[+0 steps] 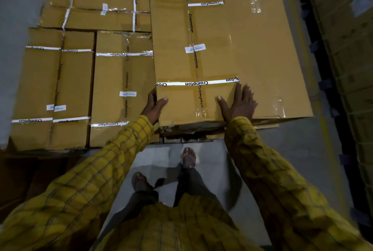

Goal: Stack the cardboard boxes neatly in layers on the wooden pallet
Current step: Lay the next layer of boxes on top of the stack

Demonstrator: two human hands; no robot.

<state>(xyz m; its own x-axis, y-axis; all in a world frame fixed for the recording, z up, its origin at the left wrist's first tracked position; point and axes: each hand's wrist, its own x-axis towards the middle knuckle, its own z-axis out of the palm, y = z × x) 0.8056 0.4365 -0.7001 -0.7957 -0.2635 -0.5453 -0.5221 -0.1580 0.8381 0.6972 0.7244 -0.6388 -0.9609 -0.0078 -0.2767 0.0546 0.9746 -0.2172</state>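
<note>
I stand on a smooth grey floor (201, 170). The light is dim. At three o'clock a yellow line (302, 48) runs along the floor. Past it, a dark rack (331, 81) holds big brown cartons (347, 28). At twelve o'clock the floor looks grey too.

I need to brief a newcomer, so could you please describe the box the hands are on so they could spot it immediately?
Start at the stack of boxes ahead of the person. The box lies on its right part, higher than the boxes to its left. Only it has the left hand on its near left edge and the right hand flat on top.
</note>
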